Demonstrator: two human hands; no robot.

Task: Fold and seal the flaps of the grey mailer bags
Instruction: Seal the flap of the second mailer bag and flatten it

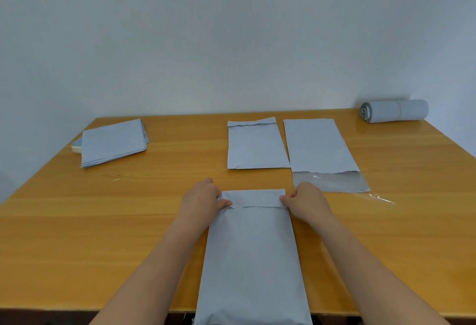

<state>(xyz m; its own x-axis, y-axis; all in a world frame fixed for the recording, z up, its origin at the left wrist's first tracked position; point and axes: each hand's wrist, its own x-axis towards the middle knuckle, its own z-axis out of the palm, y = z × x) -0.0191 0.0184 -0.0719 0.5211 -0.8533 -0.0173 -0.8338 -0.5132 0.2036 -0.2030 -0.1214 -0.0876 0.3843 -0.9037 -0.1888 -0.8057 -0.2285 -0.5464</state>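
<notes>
Grey plastic mailer bag [251,260] lies flat at the near edge of the wooden table [103,221]; left hand [203,197] and right hand [307,200] pinch its folded flap [253,198] at both ends, likely keeping the seal square

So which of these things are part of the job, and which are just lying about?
Job: near bag, flap held by left hand and right hand; sealed bag; unsealed bag; stack.
Lying about: roll, film strip.
</notes>
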